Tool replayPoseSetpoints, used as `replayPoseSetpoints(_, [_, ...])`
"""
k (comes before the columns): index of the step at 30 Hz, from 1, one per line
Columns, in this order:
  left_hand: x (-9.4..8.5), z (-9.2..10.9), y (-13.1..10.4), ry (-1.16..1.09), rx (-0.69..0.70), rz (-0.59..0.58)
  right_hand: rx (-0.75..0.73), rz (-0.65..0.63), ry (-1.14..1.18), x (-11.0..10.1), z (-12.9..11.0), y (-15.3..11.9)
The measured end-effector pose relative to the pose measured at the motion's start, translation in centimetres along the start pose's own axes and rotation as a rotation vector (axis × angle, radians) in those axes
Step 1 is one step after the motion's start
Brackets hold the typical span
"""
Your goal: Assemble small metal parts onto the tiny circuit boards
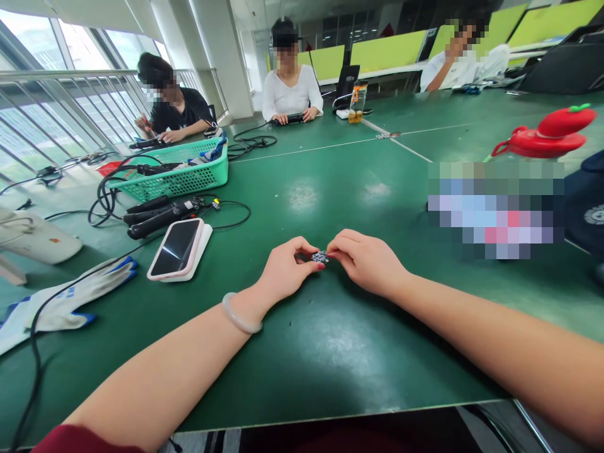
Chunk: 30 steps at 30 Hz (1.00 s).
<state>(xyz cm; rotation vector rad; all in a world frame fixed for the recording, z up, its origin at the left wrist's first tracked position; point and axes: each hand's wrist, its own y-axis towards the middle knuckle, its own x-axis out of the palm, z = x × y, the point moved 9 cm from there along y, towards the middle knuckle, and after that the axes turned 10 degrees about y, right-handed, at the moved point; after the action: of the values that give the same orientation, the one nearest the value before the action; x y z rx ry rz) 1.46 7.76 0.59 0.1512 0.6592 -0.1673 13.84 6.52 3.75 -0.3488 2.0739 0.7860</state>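
Observation:
A small circuit board [319, 257], bluish with pale and dark specks, is between my two hands just above or on the green table [302, 207]. My left hand [287, 267] pinches its left side between thumb and fingers. With fingertips pressed together at the board's right edge, my right hand [365, 258] is closed on it; the fingers hide part of that edge. A pale bangle [240, 314] circles my left wrist. Left of that hand, a phone [177, 248] in a pink case lies face up on a white object.
A white and blue work glove [70, 302] lies at left, crossed by a black cable. Beyond the phone are black handheld tools [163, 214] and a green basket [174, 182]. A red-lidded bottle [547, 135] stands at right. Several people sit across the table.

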Motion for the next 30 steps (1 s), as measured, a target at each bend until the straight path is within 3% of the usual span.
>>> replayPoseSetpoints(9, [-0.8, -0.9, 0.3, -0.002, -0.024, 0.097, 0.047, -0.175, -0.029, 2.5, 0.8, 0.1])
replayPoseSetpoints(30, [-0.8, -0.7, 0.2, -0.002, -0.026, 0.084, 0.068, -0.086, 0.102, 1.4, 1.5, 0.3])
